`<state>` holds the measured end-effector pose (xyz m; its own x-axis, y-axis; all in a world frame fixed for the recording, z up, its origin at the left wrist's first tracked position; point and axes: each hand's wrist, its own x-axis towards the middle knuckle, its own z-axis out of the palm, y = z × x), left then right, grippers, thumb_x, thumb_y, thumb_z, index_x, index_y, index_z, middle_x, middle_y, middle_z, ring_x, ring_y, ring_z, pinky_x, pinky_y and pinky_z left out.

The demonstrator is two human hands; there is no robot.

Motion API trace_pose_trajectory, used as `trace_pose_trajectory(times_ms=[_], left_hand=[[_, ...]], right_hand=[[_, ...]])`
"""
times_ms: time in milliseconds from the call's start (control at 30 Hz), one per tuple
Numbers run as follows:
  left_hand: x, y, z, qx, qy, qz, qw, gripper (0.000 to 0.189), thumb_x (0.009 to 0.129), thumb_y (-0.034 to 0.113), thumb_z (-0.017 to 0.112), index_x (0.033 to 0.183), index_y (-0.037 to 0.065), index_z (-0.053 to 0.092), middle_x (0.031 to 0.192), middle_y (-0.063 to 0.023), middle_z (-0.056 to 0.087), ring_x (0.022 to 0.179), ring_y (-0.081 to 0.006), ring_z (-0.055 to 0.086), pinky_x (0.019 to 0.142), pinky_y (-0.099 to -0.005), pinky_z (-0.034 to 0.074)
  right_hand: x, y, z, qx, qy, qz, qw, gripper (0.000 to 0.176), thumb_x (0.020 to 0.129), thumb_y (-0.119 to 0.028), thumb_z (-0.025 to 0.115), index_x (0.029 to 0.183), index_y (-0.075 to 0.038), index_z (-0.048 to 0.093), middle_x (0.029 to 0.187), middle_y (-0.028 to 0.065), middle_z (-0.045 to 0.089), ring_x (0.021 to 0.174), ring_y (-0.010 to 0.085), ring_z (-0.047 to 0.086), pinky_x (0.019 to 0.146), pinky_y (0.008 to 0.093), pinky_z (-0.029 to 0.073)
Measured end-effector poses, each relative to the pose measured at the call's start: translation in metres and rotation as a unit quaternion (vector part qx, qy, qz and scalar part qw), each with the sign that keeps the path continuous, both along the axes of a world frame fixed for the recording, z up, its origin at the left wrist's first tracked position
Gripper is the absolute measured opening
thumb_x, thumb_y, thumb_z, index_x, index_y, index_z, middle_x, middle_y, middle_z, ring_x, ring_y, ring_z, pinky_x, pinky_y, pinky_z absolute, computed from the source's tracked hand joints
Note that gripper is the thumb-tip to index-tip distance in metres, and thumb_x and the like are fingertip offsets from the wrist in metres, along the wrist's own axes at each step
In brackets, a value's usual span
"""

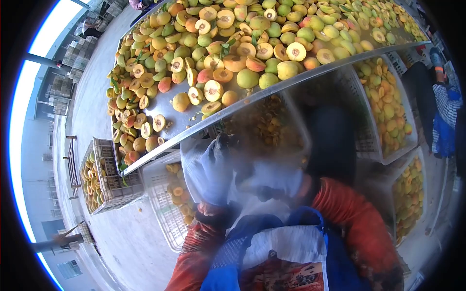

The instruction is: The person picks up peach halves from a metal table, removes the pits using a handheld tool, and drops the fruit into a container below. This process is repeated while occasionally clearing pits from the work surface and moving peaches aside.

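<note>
Both of my hands wear pale gloves and are badly blurred by motion, held close together just below the steel table's edge (pixel 272 89). My left hand (pixel 213 169) is raised in front of a white crate (pixel 158 194) that holds peach halves. My right hand (pixel 274 178) sits beside it, nearer my chest, with a small dark shape under it. I cannot tell what either hand holds. Orange-red sleeves and a blue apron (pixel 286 242) fill the bottom. Whole and halved peaches (pixel 233 53) cover the table.
More white crates of peach halves stand under and beside the table: one at the left (pixel 104 191), one at the right (pixel 410 131), one lower right (pixel 412 160). A person in blue plaid (pixel 444 116) stands at the right. Another person (pixel 58 240) is on the concrete floor at the far left.
</note>
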<state>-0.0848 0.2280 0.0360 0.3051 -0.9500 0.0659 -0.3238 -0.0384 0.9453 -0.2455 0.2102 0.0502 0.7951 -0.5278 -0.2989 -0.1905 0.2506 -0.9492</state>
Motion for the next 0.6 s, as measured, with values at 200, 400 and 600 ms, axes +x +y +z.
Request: trace_pose_trajectory(times_ms=[200, 400, 600], left_hand=[[0.015, -0.015, 0.007, -0.104, -0.291, -0.034, 0.950, 0.035, 0.070, 0.012, 0.065, 0.103, 0.001, 0.058, 0.079, -0.0079, 0.062, 0.072, -0.0244, 0.059, 0.066, -0.0295, 0.047], [0.155, 0.069, -0.001, 0.190, 0.156, 0.223, 0.943, 0.031, 0.077, 0.027, 0.065, 0.098, 0.005, 0.059, 0.084, -0.0110, 0.063, 0.077, -0.0217, 0.062, 0.065, -0.0324, 0.050], [0.217, 0.043, 0.005, 0.222, -0.424, 0.038, 0.877, 0.037, 0.078, 0.020, 0.060, 0.112, 0.005, 0.056, 0.104, -0.0137, 0.062, 0.093, -0.0266, 0.060, 0.080, -0.0333, 0.046]], right_hand=[[-0.010, -0.016, -0.016, 0.364, -0.235, 0.002, 0.901, 0.012, 0.078, -0.017, 0.060, 0.085, -0.008, 0.056, 0.062, 0.0004, 0.050, 0.054, 0.0063, 0.051, 0.047, 0.0209, 0.039], [-0.026, -0.038, -0.093, -0.340, 0.217, -0.133, 0.905, 0.028, 0.077, -0.028, 0.060, 0.092, -0.005, 0.058, 0.082, 0.0131, 0.064, 0.075, 0.0275, 0.063, 0.068, 0.0396, 0.048], [-0.016, -0.053, -0.103, -0.299, 0.381, -0.022, 0.875, 0.036, 0.076, -0.034, 0.059, 0.097, -0.005, 0.056, 0.083, 0.0181, 0.063, 0.078, 0.0337, 0.061, 0.069, 0.0424, 0.048]])
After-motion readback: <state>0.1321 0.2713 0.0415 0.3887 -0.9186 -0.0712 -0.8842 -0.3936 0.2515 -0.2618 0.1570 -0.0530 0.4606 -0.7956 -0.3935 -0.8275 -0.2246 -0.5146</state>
